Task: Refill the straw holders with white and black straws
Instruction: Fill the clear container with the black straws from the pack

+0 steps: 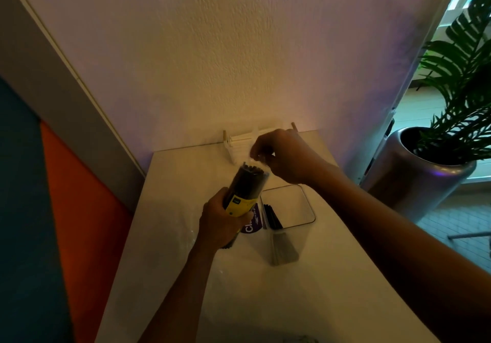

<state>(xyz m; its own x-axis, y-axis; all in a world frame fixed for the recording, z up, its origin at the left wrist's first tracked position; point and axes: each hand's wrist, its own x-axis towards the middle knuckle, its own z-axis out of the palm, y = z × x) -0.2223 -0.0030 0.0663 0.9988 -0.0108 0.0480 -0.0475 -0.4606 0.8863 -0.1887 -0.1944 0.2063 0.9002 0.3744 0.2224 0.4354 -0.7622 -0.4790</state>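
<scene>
White rectangular table (305,302) fills the frame centre to 6 o'clock. On it, approx centre, a clear square plastic straw holder (288,211) w/ only a few black straws leaning inside, so nearly empty. At 12 o'clock by the wall, a white straw rack (240,142), partly hidden.

Left hand (221,221) is wrapped round the lower end of a clear-wrapped, yellow-labelled pack of black straws (245,187), just left of the holder. Long axis tilted, open end pointing to approx 1 o'clock.

Right hand (281,154) pinches the wrapper at the pack's top.

Step, prob: opening the pack. Next: free the wrapper, tip straws into holder w/o spilling.
</scene>
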